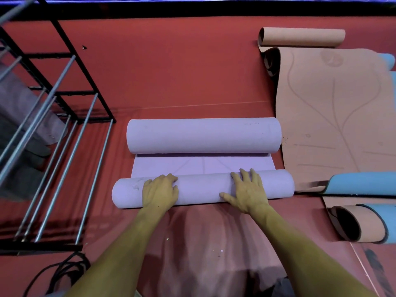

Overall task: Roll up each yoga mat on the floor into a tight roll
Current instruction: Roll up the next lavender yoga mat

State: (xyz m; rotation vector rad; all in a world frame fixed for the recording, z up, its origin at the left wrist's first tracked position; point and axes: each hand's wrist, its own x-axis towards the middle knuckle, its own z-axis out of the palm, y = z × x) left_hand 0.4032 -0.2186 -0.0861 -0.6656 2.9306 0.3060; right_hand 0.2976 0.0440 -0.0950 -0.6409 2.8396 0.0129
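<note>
A lilac yoga mat [202, 166] is seen on the red floor [171, 71] at the centre of the view, rolled from both ends. The near roll [203, 187] lies at about 6 o'clock from the flat strip, and the far roll [203, 136] lies at 12 o'clock from it; only a narrow band of flat mat is left between the two.

The left hand [159, 190] is laid palm down on the near roll toward its 9 o'clock end, its fingers bent over the top of the roll. The right hand [246, 189] is pressed on the same roll toward 3 o'clock, its fingers spread wide and nearly straight, the thumb stretched along the near side. Neither hand is wrapped fully round the roll.

At 3 o'clock from the lilac mat, a tan mat [332, 116] is spread on the floor, its far end curled into a roll [302, 37] at about 1 o'clock. Blue-backed mats [362, 182] are seen at the right edge, and a loosely rolled tan and blue mat [360, 224] lies at about 4 o'clock. A black metal rack [53, 129] with grey bars stands at 9 o'clock, and black cables [64, 271] lie at 7 o'clock.
</note>
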